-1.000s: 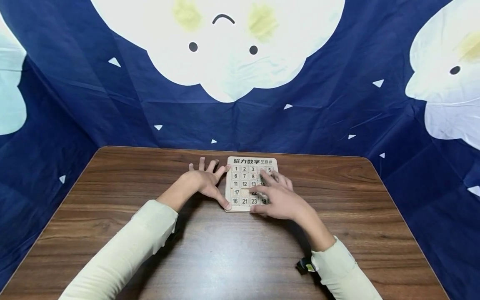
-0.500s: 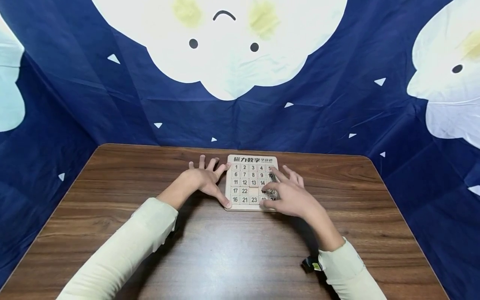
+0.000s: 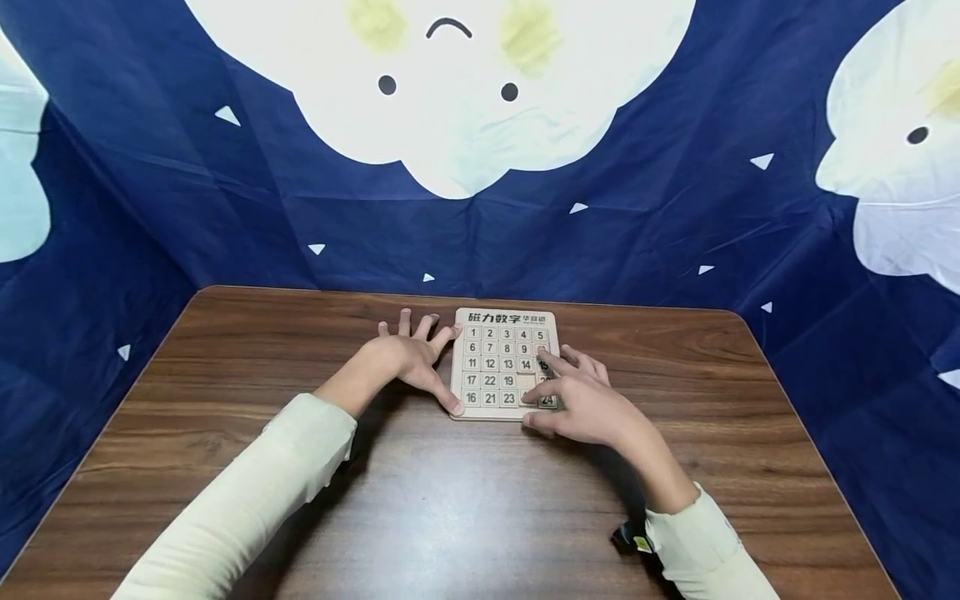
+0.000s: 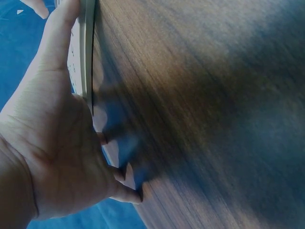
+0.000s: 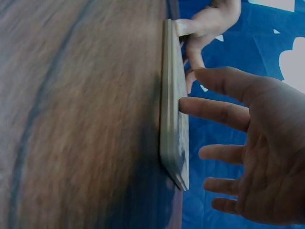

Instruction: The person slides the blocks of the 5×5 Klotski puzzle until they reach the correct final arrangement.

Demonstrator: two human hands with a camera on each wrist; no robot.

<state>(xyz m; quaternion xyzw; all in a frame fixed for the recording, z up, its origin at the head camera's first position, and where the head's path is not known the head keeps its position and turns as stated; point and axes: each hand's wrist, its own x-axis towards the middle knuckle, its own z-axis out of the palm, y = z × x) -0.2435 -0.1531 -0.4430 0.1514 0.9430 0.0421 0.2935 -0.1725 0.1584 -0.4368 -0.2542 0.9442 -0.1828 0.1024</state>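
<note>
A pale sliding number puzzle [image 3: 490,364] lies flat on the table, with numbered tiles in rows under a printed heading. Its gap [image 3: 527,381] is in the fourth row, between tile 19 [image 3: 508,381] and a partly covered tile. My left hand [image 3: 405,360] spreads along the puzzle's left side, its thumb at the lower left corner. My right hand [image 3: 588,407] is over the lower right part, hiding some tiles. In the right wrist view, the index fingertip [image 5: 183,105] touches the board's face and the other fingers extend apart from it.
The brown wooden table [image 3: 420,508] carries the puzzle near its back edge. Behind and beside it hangs a dark blue cloth [image 3: 360,225] with white clouds. A small black device [image 3: 628,537] sits at the right cuff.
Tiles 22 and 19 have each slid one place left, so the gap has moved right along the fourth row. My right hand has shifted right; my left hand stays in place.
</note>
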